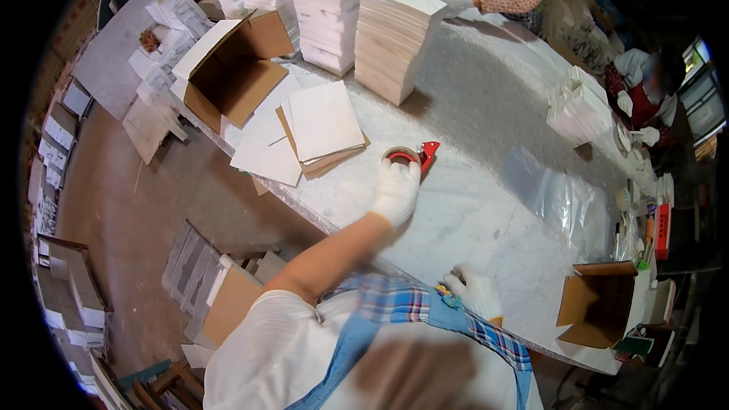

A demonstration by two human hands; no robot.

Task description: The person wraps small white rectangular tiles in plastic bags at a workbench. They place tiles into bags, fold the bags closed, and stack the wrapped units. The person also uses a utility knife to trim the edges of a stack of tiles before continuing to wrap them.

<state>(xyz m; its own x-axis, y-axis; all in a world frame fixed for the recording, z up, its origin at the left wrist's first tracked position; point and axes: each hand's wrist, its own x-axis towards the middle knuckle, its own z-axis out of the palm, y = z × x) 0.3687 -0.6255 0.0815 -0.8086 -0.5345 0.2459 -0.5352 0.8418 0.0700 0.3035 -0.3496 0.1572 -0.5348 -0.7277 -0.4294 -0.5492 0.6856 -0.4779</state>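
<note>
Red tape dispenser (pixel 414 156) with a brown roll lies flat under the left hand's (pixel 396 191) fingertips.

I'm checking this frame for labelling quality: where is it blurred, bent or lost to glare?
Head view: the fisheye bends the table edge and blackens the corners; the plaid sleeve and a brown smear at the bottom are blurred; the plastic sheet shows pale glare; the left hand on the tape dispenser is sharp, as is the right hand.

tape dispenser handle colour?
Red, on the tape dispenser under the left hand; head view.
</note>
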